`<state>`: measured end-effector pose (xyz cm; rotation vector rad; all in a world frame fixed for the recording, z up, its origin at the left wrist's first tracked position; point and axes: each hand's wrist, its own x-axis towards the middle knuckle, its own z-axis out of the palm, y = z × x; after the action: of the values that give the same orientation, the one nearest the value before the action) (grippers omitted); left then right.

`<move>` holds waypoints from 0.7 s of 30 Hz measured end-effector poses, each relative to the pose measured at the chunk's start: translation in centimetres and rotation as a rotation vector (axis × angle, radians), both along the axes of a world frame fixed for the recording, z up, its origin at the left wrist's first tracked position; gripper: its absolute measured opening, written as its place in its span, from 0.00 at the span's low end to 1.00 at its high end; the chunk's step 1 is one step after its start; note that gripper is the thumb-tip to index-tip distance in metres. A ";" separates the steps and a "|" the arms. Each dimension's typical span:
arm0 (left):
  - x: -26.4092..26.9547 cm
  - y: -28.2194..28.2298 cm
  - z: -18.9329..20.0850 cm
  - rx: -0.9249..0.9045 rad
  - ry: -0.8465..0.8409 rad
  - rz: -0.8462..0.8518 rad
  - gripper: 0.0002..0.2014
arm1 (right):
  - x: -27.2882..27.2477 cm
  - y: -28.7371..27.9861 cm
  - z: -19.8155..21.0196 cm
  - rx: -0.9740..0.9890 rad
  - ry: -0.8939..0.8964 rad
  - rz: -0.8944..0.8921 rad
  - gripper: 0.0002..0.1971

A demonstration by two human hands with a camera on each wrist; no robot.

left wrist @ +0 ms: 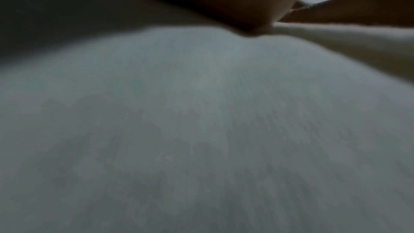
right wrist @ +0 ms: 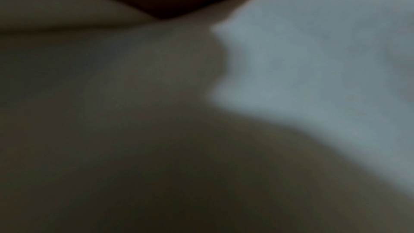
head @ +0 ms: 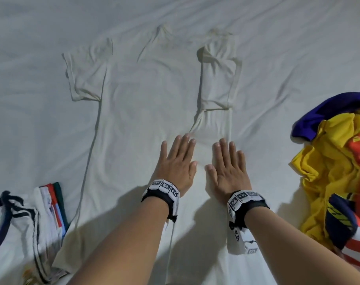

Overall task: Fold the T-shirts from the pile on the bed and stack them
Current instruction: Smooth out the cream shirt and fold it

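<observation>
White T-shirt spread flat on the bed sheet, its right side and sleeve folded inward. Left hand and right hand lie palm-down side by side on the folded panel — fingers straight, gripping nothing. Pile of coloured shirts to the right; folded stack at lower left — both apart from the hands.

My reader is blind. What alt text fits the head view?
Two open hands, left hand and right hand, press flat on a white T-shirt spread on a bed. Folded shirts lie left, a colourful pile right.
</observation>
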<state>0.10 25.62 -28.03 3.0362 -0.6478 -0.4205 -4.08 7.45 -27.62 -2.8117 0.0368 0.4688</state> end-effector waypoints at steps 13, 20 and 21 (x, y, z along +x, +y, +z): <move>6.9 9.1 2.2 -0.173 -0.133 0.671 0.31 | 6.8 6.4 2.2 -0.068 -0.239 -0.074 0.33; 13.8 15.1 3.2 -0.144 -0.178 1.001 0.22 | 17.9 15.4 3.6 -0.024 -0.287 0.094 0.31; 14.4 15.3 3.3 -0.143 -0.145 1.009 0.22 | 19.7 16.6 3.8 -0.018 -0.296 0.118 0.31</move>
<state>14.53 40.93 -24.78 2.7825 0.8126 -0.0972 15.57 24.05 -23.78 -2.8808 -0.1882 0.0738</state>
